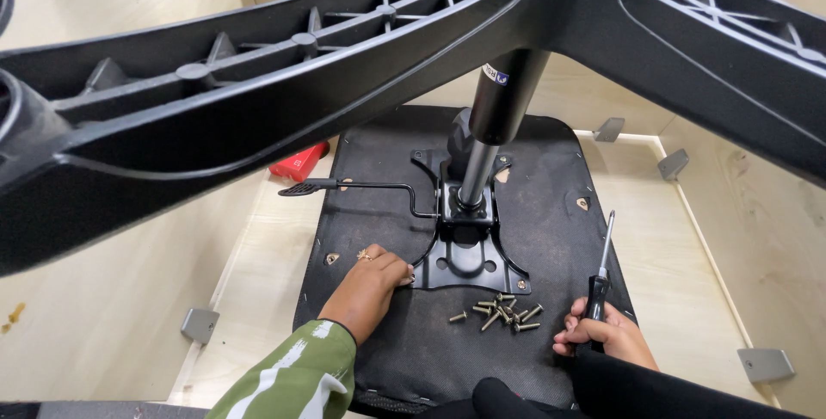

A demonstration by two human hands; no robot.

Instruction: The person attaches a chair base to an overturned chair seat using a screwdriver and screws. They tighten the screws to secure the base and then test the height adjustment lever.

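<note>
**Hands on the Upside-Down Chair**

The left hand (370, 286) lay curled on the seat (533, 187), touching the plate (469, 264). The right hand (602, 333) gripped a screwdriver (601, 277). Loose screws (503, 311) lay just below the plate, small, hard and probably slippery; pinch one at a time. The base (284, 83) hid the far seat.

Pale plywood panels (103, 316) make up the whole setting, a shallow light-wood box whose floor runs out to low upright walls on the left, right and far side. Thin wooden battens (705, 238) line the floor's edges. Small grey metal corner brackets sit where floor meets wall: one at lower left (199, 324), one at lower right (765, 363), two on the far right (673, 163) (608, 129). A yellowish smear (13, 316) marks the wood at left. The light is even and soft, with faint shadows.
</note>
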